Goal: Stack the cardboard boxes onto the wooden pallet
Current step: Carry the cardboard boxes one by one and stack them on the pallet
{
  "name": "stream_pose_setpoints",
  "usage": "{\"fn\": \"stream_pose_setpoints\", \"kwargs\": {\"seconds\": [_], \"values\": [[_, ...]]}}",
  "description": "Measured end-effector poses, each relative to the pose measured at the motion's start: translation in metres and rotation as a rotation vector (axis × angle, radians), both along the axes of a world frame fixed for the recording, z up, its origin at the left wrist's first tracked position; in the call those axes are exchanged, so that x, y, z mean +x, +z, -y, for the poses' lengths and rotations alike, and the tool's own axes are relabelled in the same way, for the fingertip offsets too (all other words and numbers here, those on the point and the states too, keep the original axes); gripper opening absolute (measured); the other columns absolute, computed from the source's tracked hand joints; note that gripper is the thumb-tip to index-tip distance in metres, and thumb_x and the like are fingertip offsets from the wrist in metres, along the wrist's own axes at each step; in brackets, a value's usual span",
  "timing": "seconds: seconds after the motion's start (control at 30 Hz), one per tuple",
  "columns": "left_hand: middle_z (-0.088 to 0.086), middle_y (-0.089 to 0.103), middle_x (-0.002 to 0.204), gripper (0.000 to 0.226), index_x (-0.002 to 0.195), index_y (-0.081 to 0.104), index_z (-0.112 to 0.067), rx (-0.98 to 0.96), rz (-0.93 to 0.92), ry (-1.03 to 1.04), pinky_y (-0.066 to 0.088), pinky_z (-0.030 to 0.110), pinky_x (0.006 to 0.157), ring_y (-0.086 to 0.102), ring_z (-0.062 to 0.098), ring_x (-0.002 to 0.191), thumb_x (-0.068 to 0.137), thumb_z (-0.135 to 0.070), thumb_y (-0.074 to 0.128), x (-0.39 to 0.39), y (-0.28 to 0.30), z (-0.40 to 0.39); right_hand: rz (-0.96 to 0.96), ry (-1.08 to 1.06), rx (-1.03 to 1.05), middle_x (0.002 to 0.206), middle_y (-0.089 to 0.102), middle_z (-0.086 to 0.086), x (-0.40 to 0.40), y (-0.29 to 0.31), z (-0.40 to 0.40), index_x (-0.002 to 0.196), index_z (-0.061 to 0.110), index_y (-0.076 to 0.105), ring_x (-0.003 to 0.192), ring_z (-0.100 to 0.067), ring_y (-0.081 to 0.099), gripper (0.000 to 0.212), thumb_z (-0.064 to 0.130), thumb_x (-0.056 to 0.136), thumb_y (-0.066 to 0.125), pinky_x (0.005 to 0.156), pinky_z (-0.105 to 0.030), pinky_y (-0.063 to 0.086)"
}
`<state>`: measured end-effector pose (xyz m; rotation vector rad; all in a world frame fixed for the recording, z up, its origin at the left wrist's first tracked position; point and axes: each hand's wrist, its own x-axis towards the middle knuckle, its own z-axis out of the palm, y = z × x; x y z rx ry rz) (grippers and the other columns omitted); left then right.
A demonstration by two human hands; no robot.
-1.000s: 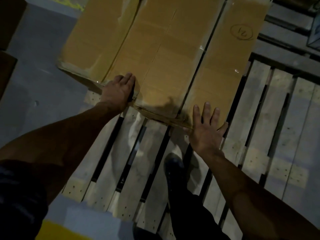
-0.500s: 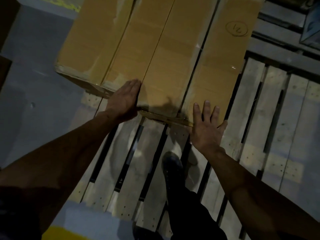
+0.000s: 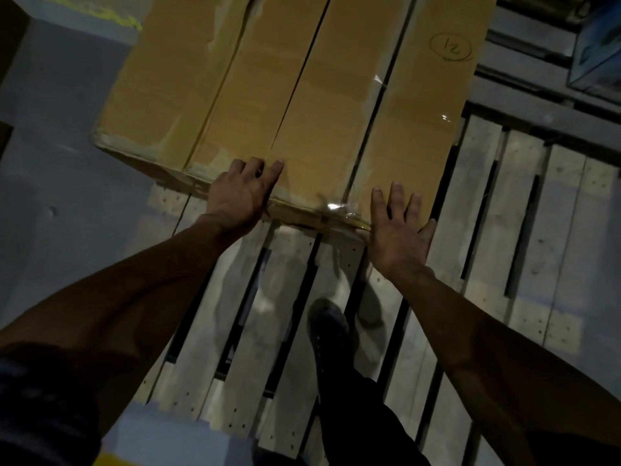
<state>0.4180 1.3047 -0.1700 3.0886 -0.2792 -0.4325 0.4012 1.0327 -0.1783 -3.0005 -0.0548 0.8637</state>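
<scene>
Here both hands, left hand point(image 3: 240, 193) and right hand point(image 3: 398, 227), press flat-fingered against taped brown cardboard boxes point(image 3: 302, 95)

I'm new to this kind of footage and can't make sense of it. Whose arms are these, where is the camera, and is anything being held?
There is no machine here: a person wears a camera on the head, looking down at their own arms. The left hand and right hand lie with fingers straight against the near edge of a large cardboard box, touching it rather than gripping. The box has taped seams and a circled handwritten mark. It rests on a wooden pallet of pale slats. The person's dark shoe stands on the slats. Nothing is held.
</scene>
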Motion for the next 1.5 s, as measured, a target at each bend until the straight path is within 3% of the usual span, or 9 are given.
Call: {"fn": "stream_pose_setpoints", "kwargs": {"seconds": [0.17,0.33,0.53,0.7,0.9,1.07,1.13,1.27,1.5], "values": [[0.020,0.047,0.137,0.070,0.151,0.032,-0.012,-0.004,0.005,-0.013,0.048,0.047,0.076,0.048,0.042,0.110,0.091,-0.027,0.064,-0.003,-0.005,-0.002,-0.054,0.016,0.019,0.162,-0.031,-0.003,-0.002,0.002,0.002,0.155,0.029,-0.021,0.148,-0.038,-0.025,0.082,0.049,0.104,0.040,0.115,-0.067,0.000],[0.020,0.046,0.138,0.073,0.150,0.033,-0.011,0.002,-0.010,-0.016,0.048,0.048,0.080,0.047,0.042,0.111,0.088,-0.028,0.067,-0.002,-0.006,-0.004,-0.062,0.069,-0.014,0.159,-0.036,-0.005,-0.008,-0.001,0.008,0.153,0.026,-0.027,0.147,-0.038,-0.028,0.076,0.050,0.106,0.027,0.118,-0.064,-0.004],[0.020,0.045,0.139,0.074,0.150,0.032,-0.011,-0.014,0.002,0.007,0.046,0.048,0.083,0.046,0.042,0.113,0.087,-0.027,0.067,-0.004,-0.006,-0.002,-0.061,0.065,-0.017,0.158,-0.038,-0.005,-0.011,0.000,0.007,0.152,0.024,-0.029,0.146,-0.038,-0.030,0.074,0.050,0.105,0.023,0.116,-0.063,-0.008],[0.021,0.047,0.139,0.068,0.149,0.034,-0.011,-0.035,0.059,0.069,0.048,0.051,0.085,0.047,0.042,0.117,0.087,-0.014,0.061,-0.013,-0.011,0.006,-0.065,0.067,-0.016,0.158,-0.038,-0.005,-0.010,0.001,0.008,0.153,0.024,-0.027,0.146,-0.038,-0.030,0.077,0.045,0.106,0.030,0.117,-0.064,-0.007],[0.015,0.022,0.158,0.069,0.155,0.014,-0.015,-0.117,-0.150,0.233,0.033,0.054,0.111,0.024,0.038,0.142,0.094,-0.019,0.047,-0.018,0.001,0.018,-0.105,-0.004,0.095,0.165,-0.022,-0.008,-0.017,0.031,0.004,0.159,0.020,-0.009,0.151,-0.037,-0.017,0.079,0.045,0.102,0.040,0.120,-0.061,0.000],[0.011,0.028,0.155,0.058,0.149,0.026,-0.016,-0.104,-0.295,0.274,0.033,0.050,0.112,0.027,0.034,0.141,0.096,-0.024,0.048,-0.047,0.050,0.029,-0.062,-0.099,0.154,0.162,0.015,-0.013,-0.052,0.080,0.009,0.156,0.016,0.018,0.150,-0.035,0.011,0.071,0.041,0.097,0.049,0.120,-0.054,0.016],[0.011,0.025,0.158,0.063,0.152,0.023,-0.014,-0.064,-0.343,0.259,0.032,0.048,0.110,0.027,0.034,0.142,0.097,-0.029,0.050,-0.069,0.077,0.034,-0.050,-0.142,0.147,0.161,0.023,-0.012,-0.073,0.105,0.012,0.155,0.016,0.022,0.148,-0.033,0.017,0.066,0.039,0.098,0.048,0.119,-0.051,0.020],[0.013,0.039,0.149,0.059,0.147,0.034,-0.011,0.004,-0.332,0.186,0.040,0.045,0.102,0.038,0.033,0.134,0.097,-0.039,0.049,-0.126,0.142,0.046,0.005,-0.245,0.188,0.156,0.034,-0.011,-0.128,0.173,0.019,0.154,0.017,0.029,0.143,-0.030,0.028,0.058,0.039,0.102,0.042,0.114,-0.044,0.026],[0.016,0.050,0.142,0.056,0.144,0.045,-0.010,-0.307,-0.263,0.237,0.041,0.040,0.102,0.046,0.034,0.130,0.098,-0.041,0.051,-0.257,0.254,0.063,0.132,-0.516,0.382,0.153,0.043,-0.011,-0.261,0.293,0.039,0.151,0.017,0.037,0.138,-0.035,0.040,0.059,0.046,0.101,0.047,0.110,-0.045,0.038]]}}
